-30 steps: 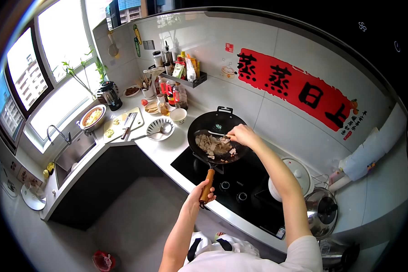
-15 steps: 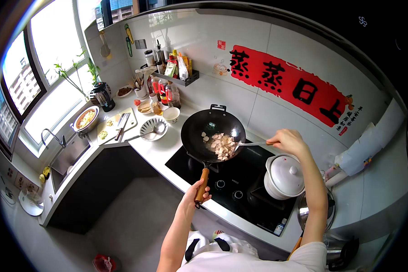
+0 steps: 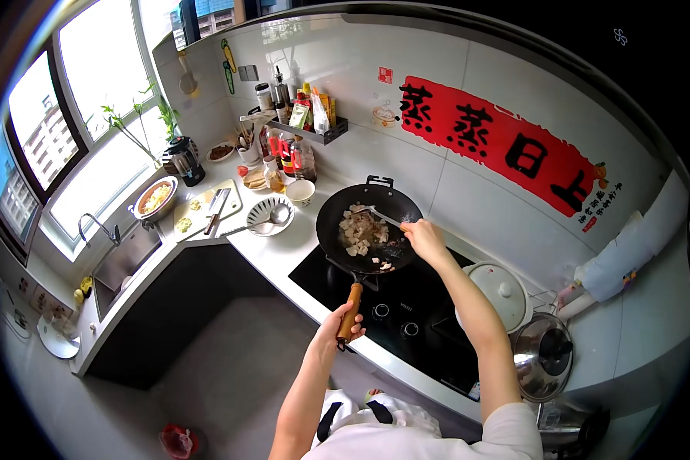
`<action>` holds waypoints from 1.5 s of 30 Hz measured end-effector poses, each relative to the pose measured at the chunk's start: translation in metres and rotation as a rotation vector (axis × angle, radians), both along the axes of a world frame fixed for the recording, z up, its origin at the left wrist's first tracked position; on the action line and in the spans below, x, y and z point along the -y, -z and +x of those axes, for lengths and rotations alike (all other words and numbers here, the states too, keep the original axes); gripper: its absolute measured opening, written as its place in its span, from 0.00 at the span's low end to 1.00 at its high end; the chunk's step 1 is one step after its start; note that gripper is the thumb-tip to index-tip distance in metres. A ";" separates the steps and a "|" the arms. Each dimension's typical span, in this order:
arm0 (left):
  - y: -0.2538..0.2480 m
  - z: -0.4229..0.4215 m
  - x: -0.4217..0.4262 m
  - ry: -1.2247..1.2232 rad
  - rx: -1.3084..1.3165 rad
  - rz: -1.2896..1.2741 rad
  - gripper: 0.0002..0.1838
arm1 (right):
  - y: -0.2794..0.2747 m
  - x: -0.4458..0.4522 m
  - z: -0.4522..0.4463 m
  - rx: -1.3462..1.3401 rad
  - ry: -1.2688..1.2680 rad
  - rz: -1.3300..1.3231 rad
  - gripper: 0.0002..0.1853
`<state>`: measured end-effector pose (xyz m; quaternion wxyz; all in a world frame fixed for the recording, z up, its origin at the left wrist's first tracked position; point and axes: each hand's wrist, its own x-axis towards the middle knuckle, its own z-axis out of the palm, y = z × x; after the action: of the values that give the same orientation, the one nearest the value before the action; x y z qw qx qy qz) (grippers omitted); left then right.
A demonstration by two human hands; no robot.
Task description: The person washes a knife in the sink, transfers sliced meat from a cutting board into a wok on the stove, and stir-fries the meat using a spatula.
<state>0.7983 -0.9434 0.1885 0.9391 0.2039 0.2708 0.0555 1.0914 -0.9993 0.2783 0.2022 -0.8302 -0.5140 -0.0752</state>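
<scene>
A black wok sits on the cooktop with its wooden handle pointing toward me. My left hand is closed around that handle. Sliced meat, pale and partly browned, lies heaped in the left half of the wok, with a few pieces near its front edge. Over the wok's right rim, my right hand grips a spatula, whose blade end reaches into the meat and is partly hidden by it.
Right of the wok stands a white lidded pot, beside a glass lid. On the left counter are a striped plate with a ladle, a white bowl, a cutting board with a knife, and several bottles.
My right hand has moved left with the spatula, from beyond the wok's right side to its rim. The meat has shifted to the wok's left half. My left hand stays on the handle.
</scene>
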 end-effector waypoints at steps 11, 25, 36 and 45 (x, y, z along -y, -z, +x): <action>0.002 0.001 -0.001 0.006 0.004 0.012 0.16 | -0.074 0.066 -0.015 0.008 -0.099 -0.298 0.08; 0.005 0.000 0.000 0.008 -0.012 0.014 0.19 | -0.013 0.035 0.003 -0.203 -0.110 -0.161 0.14; 0.006 0.001 -0.002 0.012 -0.009 0.002 0.19 | -0.105 0.089 -0.012 0.006 -0.008 -0.402 0.08; -0.001 -0.001 0.001 -0.012 -0.008 -0.018 0.17 | -0.074 0.021 0.008 0.092 0.077 -0.315 0.09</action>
<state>0.7974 -0.9439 0.1897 0.9396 0.1942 0.2760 0.0578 1.0995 -1.0199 0.3525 0.0428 -0.8664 -0.4959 -0.0393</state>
